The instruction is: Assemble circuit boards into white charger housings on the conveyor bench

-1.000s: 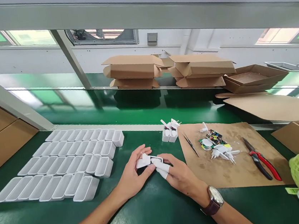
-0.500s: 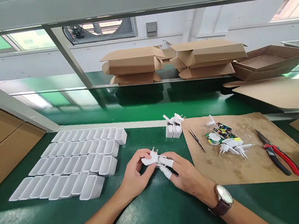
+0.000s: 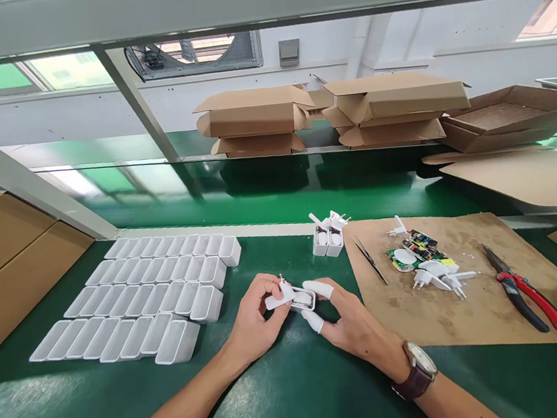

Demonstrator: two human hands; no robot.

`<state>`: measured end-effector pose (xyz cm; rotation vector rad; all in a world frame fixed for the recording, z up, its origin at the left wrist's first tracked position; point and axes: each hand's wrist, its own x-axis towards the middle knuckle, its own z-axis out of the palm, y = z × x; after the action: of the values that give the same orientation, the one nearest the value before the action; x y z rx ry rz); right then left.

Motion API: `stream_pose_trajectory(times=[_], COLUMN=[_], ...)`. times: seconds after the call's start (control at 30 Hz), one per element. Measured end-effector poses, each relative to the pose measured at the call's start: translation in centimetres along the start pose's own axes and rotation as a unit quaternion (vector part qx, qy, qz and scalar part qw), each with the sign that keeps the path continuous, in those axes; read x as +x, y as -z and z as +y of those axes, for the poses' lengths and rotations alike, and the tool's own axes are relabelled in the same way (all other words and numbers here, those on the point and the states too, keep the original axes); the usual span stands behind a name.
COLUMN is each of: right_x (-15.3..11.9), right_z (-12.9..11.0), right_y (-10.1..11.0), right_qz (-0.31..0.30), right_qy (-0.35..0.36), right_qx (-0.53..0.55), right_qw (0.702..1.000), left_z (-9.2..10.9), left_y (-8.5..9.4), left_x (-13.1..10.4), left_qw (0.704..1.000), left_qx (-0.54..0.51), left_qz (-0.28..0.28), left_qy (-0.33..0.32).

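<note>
In the head view, my left hand (image 3: 256, 315) pinches a white plug cover (image 3: 279, 296) with metal pins pointing up. Right beside it, a small white charger housing (image 3: 303, 299) shows its open top, with a pale part inside. My right hand (image 3: 354, 321), with white finger cots on thumb and index finger, holds the far end of this housing between those two fingertips. The cover overlaps the housing's left end, and whether the two are joined there is hidden. Two filled white housings (image 3: 326, 240) with plug covers on top stand behind my hands.
Rows of white housings (image 3: 130, 299) lie open on the green table to the left. On brown paper (image 3: 397, 323) to the right are tweezers (image 3: 371, 259), circuit boards (image 3: 419, 244), loose plug covers (image 3: 439, 274) and red-black pliers (image 3: 526, 291). Cardboard boxes (image 3: 258, 119) sit on the back ledge.
My right fingers have moved apart to the housing's sides, and its open top now shows. The plug cover has tilted to the left in my left hand. The view has shifted slightly left.
</note>
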<state>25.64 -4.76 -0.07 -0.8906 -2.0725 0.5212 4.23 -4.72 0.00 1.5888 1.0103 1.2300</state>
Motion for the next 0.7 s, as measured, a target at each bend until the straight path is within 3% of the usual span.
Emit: stream_pose_trajectory(times=[0.17, 0.3, 0.37, 0.47, 0.53, 0.6, 0.7], right_x=[-0.3, 0.0, 0.3, 0.6, 0.8, 0.8, 0.9], right_z=[0.4, 0.3, -0.1, -0.7, -1.1, -1.4, -1.5], right_y=[-0.3, -0.5, -0.5, -0.6, -0.7, -0.7, -0.9], right_qz=[-0.038, 0.002, 0.016, -0.005, -0.018, -0.016, -0.020], right_qy=[0.011, -0.061, -0.159, -0.286, -0.323, -0.340, -0.351], right_qx=[-0.016, 0.105, 0.248, 0.458, 0.530, 0.559, 0.575], right_qw=[0.999, 0.993, 0.956, 0.841, 0.784, 0.756, 0.739], left_z=[-0.1, -0.6, -0.6, 0.0, 0.4, 0.6, 0.5], left_y=[0.2, 0.3, 0.1, -0.5, -0.8, -0.9, -0.9], left_x=[0.1, -0.3, -0.6, -1.0, -1.1, -1.0, -0.8], left_qw=[1.000, 0.997, 0.991, 0.975, 0.966, 0.963, 0.961], left_qx=[0.020, 0.080, 0.127, 0.180, 0.196, 0.200, 0.192], left_qz=[-0.011, 0.005, 0.000, -0.014, -0.010, -0.009, -0.004], left_qy=[0.022, 0.020, -0.033, -0.129, -0.166, -0.181, -0.200])
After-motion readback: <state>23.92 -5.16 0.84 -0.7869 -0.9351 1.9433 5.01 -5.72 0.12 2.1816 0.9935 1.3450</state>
